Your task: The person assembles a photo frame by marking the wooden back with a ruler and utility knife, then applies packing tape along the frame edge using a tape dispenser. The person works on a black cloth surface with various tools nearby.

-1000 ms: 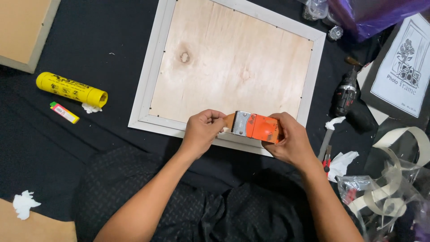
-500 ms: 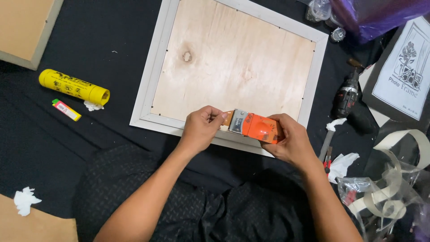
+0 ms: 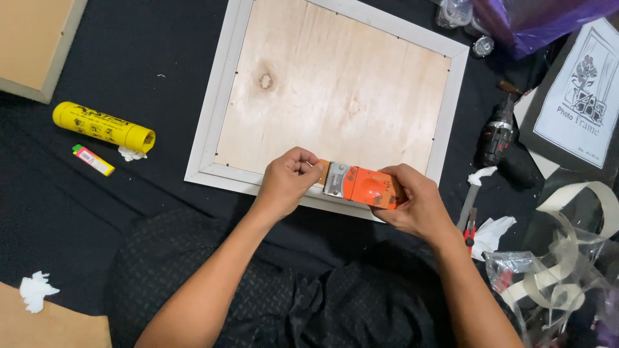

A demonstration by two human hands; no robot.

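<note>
A picture frame point(image 3: 219, 122) with a pale grey border lies face down on black cloth, its plywood backing point(image 3: 335, 96) up. Over the frame's near edge my right hand point(image 3: 416, 206) grips an orange tape dispenser point(image 3: 364, 187) with a toothed metal blade. My left hand point(image 3: 289, 180) pinches the tape end at the blade, fingers closed on it. Both hands hover just above the frame's bottom rail.
A yellow tube point(image 3: 103, 127) and a small lighter point(image 3: 93, 160) lie at the left. A cordless drill point(image 3: 500, 138), a hammer point(image 3: 471, 203), crumpled tissue point(image 3: 493, 232) and a printed frame insert point(image 3: 577, 103) sit at the right. A wooden board point(image 3: 32, 45) is top left.
The hands and dispenser have hardly moved; the view has shifted slightly, and the dispenser sits a little lower over the frame's near rail.
</note>
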